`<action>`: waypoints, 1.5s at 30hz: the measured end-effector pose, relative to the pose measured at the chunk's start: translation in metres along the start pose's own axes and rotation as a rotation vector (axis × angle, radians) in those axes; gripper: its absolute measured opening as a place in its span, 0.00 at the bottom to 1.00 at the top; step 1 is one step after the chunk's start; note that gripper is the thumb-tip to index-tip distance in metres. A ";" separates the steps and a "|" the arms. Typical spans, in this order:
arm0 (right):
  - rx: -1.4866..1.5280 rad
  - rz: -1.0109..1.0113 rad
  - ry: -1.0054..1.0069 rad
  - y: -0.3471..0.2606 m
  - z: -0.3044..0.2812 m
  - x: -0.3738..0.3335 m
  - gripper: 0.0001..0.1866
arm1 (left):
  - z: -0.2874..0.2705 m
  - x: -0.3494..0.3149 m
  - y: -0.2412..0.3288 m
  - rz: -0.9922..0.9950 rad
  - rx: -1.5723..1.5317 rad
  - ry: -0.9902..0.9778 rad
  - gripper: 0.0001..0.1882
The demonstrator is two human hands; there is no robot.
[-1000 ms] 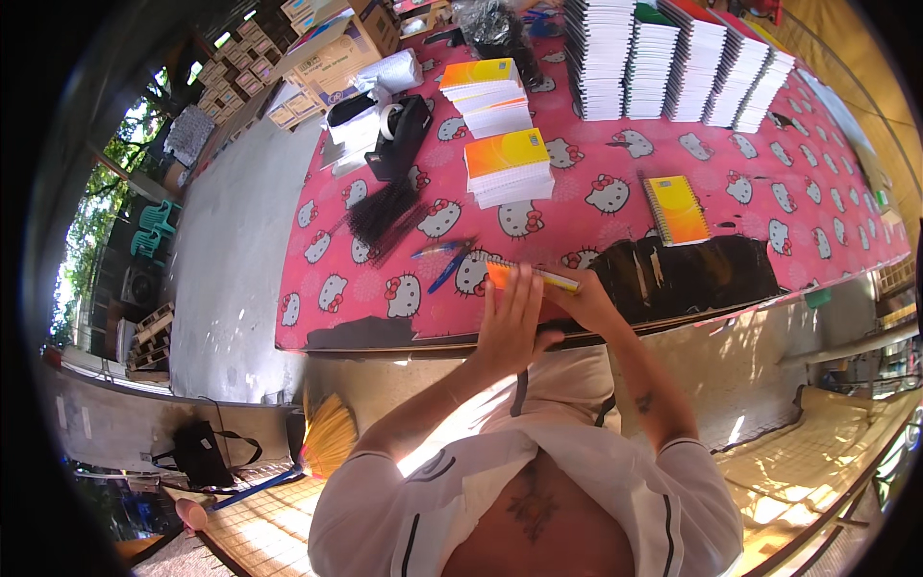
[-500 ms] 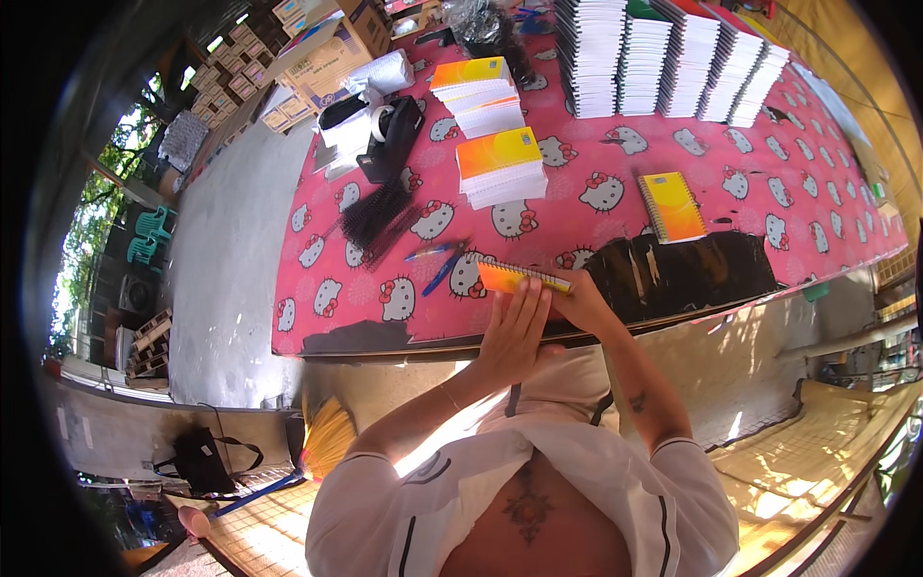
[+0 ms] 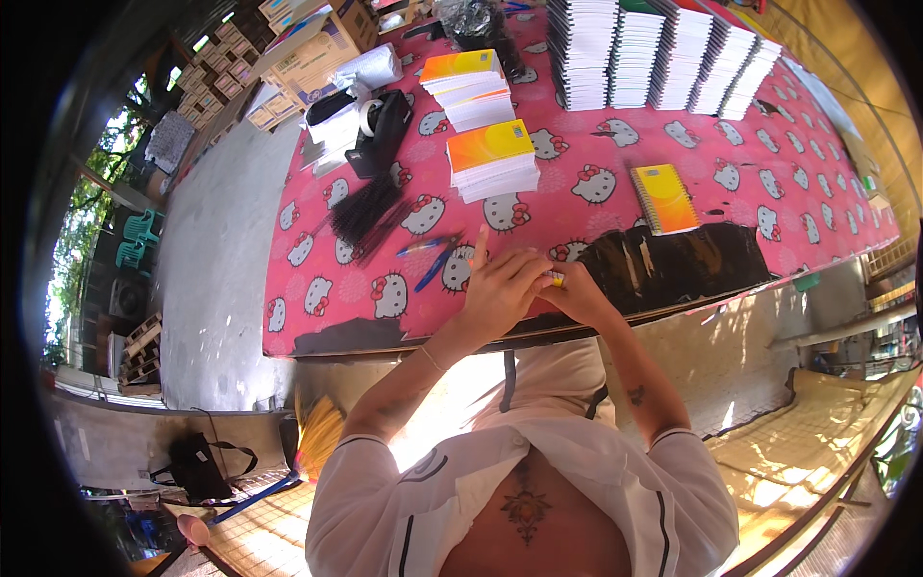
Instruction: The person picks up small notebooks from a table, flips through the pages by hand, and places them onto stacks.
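A small yellow-orange notebook (image 3: 555, 279) is held at the table's near edge, mostly hidden under my hands. My right hand (image 3: 582, 294) grips its right end with bent fingers. Across its top lies my left hand (image 3: 505, 290), fingers curled over it except one finger that points up and away; its thumb is hidden. Left of the hands rest a blue-handled cutter or pliers (image 3: 437, 268) and a slim blue-and-red tool (image 3: 423, 245). A bundle of black plastic binding coils (image 3: 365, 213) lies farther left. To the right sits a yellow-orange spiral notebook (image 3: 665, 200).
Two piles of yellow-orange notebooks (image 3: 492, 163) stand mid-table on the pink patterned cover (image 3: 567, 207). Tall stacks of spiral notebooks (image 3: 635, 67) rise behind. A black tape dispenser (image 3: 385, 139) and cardboard boxes (image 3: 317, 53) are at left. The cover is torn at a dark patch (image 3: 692, 269).
My left hand has slid over the notebook, covering most of it, and one finger now stretches out. The notebook has turned lower between the hands. The view has shifted slightly.
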State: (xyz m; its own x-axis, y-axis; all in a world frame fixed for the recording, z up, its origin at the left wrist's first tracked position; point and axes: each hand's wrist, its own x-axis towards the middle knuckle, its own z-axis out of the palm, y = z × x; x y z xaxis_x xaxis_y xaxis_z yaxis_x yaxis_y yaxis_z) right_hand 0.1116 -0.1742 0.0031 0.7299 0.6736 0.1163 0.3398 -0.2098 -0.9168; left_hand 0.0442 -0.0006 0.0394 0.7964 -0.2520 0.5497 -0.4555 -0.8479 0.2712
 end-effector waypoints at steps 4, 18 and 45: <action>0.043 -0.178 0.073 -0.018 -0.022 -0.008 0.14 | -0.005 0.007 0.011 -0.042 -0.072 0.070 0.11; -0.140 -0.287 0.015 -0.023 -0.047 -0.002 0.06 | -0.013 0.000 0.013 -0.074 -0.063 -0.064 0.10; -0.936 -0.176 0.510 0.041 -0.162 -0.038 0.25 | -0.043 0.038 -0.038 -0.063 -0.216 0.077 0.13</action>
State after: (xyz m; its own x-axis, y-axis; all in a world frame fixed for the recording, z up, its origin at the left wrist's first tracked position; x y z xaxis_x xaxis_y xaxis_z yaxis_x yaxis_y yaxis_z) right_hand 0.1942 -0.3234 0.0226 0.7140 0.4181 0.5616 0.6244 -0.7432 -0.2405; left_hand 0.0749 0.0422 0.0841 0.7968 -0.1584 0.5831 -0.4871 -0.7395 0.4647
